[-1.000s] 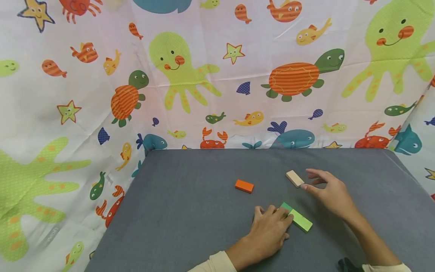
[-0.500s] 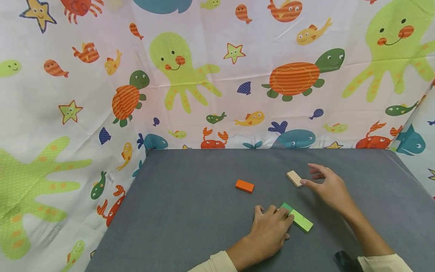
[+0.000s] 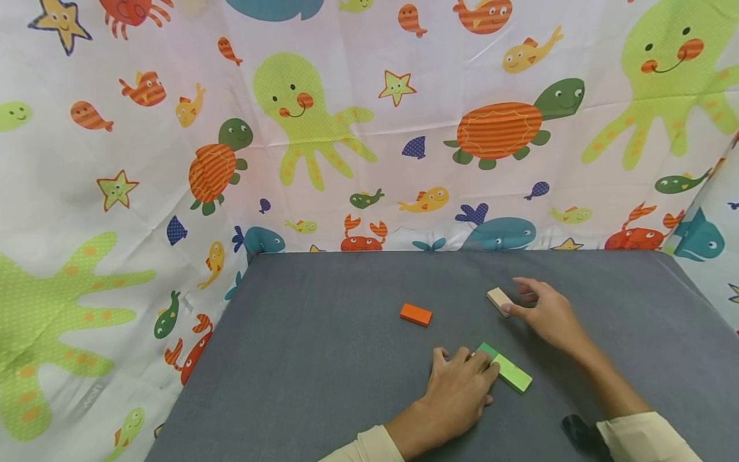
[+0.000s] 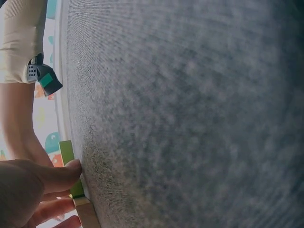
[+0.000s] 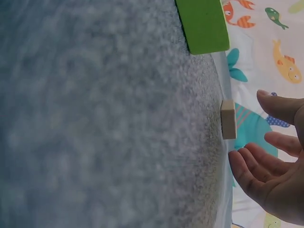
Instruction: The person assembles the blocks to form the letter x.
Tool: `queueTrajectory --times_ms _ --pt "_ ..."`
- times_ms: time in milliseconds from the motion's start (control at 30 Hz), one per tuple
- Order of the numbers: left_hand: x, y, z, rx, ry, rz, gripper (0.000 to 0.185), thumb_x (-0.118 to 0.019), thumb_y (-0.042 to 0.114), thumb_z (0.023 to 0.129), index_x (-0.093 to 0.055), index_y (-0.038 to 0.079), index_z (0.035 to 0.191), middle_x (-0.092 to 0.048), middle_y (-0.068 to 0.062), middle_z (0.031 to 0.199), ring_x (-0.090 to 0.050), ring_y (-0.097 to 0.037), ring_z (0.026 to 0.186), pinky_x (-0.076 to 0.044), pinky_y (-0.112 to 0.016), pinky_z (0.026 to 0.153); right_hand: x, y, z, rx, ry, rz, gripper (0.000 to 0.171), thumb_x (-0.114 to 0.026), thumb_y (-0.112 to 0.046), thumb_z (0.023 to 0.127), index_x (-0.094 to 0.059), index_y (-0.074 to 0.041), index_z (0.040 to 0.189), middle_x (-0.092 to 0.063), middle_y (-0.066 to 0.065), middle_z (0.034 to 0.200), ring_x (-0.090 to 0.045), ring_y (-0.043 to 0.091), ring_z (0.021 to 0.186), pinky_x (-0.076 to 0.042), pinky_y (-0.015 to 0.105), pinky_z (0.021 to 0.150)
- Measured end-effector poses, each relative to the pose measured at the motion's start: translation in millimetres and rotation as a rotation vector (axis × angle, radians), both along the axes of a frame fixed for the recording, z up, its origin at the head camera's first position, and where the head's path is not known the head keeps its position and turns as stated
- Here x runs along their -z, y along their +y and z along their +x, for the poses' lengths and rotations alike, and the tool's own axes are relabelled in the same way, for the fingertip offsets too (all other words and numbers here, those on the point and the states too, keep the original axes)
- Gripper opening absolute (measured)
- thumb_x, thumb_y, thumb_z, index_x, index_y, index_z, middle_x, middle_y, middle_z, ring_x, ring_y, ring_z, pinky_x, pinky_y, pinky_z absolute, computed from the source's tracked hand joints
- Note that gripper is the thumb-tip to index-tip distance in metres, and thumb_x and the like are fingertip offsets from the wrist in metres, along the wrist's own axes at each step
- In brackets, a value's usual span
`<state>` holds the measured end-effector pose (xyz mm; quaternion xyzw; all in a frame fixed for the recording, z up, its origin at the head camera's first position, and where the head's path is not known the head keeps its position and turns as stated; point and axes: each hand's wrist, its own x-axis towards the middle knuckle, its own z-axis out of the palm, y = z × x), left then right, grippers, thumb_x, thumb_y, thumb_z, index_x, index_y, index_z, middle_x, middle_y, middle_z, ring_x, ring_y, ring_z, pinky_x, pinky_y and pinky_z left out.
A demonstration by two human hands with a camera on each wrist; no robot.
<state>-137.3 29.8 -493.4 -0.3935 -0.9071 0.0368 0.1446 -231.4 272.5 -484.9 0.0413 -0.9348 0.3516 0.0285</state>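
My left hand [image 3: 456, 394] rests on the table, its thumb and fingers pinching a light green block [image 3: 514, 375] in a row of blocks. A darker green block [image 3: 487, 350] shows just past the fingers. In the left wrist view, the thumb lies on the green block [image 4: 66, 151], and a wooden block [image 4: 88, 213] adjoins its end; the hand covers much of the row in the head view. My right hand [image 3: 548, 316] hovers with parted fingers at a plain wooden block [image 3: 498, 300]. The right wrist view shows that block [image 5: 228, 119] between spread thumb and fingers, not gripped.
An orange block [image 3: 416, 314] lies alone left of the plain wooden one. The grey table [image 3: 288, 359] ends at a cloth [image 3: 346, 128] printed with sea animals. A black device [image 3: 583, 436] sits by the right sleeve.
My right hand has moved slightly left, its thumb now overlapping the near end of the plain wooden block. The left hand and the blocks have stayed in place.
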Motion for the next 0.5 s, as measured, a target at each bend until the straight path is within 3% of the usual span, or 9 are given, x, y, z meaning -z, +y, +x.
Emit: queueTrajectory --times_ms 500 --pt "1.3 0.5 -0.5 0.000 0.005 0.003 0.047 -0.077 0.050 0.094 -0.069 0.035 0.138 -0.063 0.016 0.136 -0.058 -0.008 0.109 -0.043 -0.046 0.089 5.0 2.6 -12.9 -0.029 -0.024 0.036 0.074 -0.083 -0.035 0.093 -0.052 0.004 0.149 -0.063 0.033 0.133 -0.066 0.050 0.117 -0.053 0.064 0.090"
